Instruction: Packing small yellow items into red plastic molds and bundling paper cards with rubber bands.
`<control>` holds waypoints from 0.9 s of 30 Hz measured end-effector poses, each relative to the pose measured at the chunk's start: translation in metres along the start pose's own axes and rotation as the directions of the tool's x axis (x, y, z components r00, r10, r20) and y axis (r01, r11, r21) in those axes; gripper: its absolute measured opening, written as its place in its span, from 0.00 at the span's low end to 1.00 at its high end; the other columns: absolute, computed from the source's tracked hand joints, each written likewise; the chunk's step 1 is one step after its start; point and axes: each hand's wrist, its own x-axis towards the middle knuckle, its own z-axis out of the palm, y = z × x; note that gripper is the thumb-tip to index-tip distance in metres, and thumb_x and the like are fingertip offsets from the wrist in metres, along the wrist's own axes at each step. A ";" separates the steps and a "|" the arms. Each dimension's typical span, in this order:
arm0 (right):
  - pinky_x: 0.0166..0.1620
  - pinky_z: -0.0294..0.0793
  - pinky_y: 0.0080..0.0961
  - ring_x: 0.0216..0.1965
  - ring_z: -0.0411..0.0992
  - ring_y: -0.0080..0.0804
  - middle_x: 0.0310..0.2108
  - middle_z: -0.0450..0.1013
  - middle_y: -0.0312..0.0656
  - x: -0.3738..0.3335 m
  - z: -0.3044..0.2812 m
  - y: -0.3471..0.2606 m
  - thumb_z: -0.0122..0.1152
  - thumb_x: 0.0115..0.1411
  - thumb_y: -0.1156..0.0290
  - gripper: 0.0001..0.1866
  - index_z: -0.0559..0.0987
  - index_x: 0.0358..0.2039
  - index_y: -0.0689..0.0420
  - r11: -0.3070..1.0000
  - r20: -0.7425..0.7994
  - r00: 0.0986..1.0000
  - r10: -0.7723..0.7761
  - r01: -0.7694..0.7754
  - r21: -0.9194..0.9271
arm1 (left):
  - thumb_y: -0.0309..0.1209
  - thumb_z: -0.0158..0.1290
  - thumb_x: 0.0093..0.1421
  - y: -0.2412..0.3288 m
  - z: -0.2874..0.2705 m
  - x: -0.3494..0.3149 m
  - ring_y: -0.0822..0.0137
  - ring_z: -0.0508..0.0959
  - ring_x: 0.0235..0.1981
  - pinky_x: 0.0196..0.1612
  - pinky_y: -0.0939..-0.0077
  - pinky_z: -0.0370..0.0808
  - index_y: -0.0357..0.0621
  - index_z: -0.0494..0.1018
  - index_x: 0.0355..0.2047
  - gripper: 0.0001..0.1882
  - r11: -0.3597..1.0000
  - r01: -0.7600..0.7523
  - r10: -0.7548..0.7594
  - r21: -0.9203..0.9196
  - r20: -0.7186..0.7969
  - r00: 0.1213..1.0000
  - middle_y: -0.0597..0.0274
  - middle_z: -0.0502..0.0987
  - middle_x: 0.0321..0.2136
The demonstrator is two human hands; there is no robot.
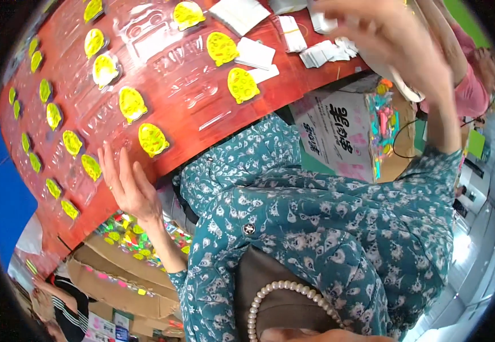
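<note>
My left hand [130, 185] rests at the near edge of the red table [284, 91], fingers stretched out and nothing visible in them. Beside its fingertips lie a yellow toy piece [91, 167] and another yellow piece [153, 139], both rounded with a textured face. Several more such pieces sit in rows among clear plastic blister trays [150, 34]. My right hand [395, 40] is raised over the table's right end, near a stack of white cards [318, 55]. Motion smears its fingers, so whether they hold anything cannot be made out.
A banded bundle of white slips [291, 35] lies at the far right, near loose white cards [256, 54]. Below the table stand a carton with colourful plastic parts [384, 122] and an open cardboard box [122, 271]. A person's pink sleeve [472, 94] is at right.
</note>
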 end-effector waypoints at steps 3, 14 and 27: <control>0.40 0.69 0.33 0.38 0.69 0.45 0.35 0.71 0.46 -0.034 0.032 0.008 0.60 0.48 0.75 0.16 0.74 0.40 0.60 0.977 -0.044 0.996 -0.075 0.065 -0.201 | 0.19 0.48 0.56 0.020 0.001 0.004 0.45 0.66 0.54 0.56 0.57 0.63 0.34 0.72 0.42 0.13 0.995 -0.016 0.013 -0.096 -0.037 0.999 0.44 0.68 0.50; 0.32 0.72 0.32 0.35 0.71 0.43 0.33 0.70 0.45 -0.005 0.130 -0.002 0.54 0.53 0.75 0.09 0.71 0.36 0.62 0.991 -0.424 0.900 -0.103 0.058 -0.118 | 0.17 0.56 0.48 0.081 0.031 0.025 0.46 0.71 0.49 0.51 0.60 0.69 0.34 0.74 0.37 0.14 0.933 -0.202 0.204 -0.297 -0.025 0.979 0.46 0.74 0.42; 0.28 0.70 0.41 0.28 0.71 0.51 0.31 0.68 0.50 0.008 0.139 -0.002 0.59 0.52 0.69 0.14 0.68 0.36 0.61 0.941 -0.231 0.959 0.167 -0.225 -0.253 | 0.19 0.58 0.46 0.099 0.054 0.025 0.47 0.71 0.49 0.49 0.63 0.71 0.35 0.75 0.34 0.12 0.904 -0.245 0.246 -0.350 -0.041 0.968 0.50 0.75 0.40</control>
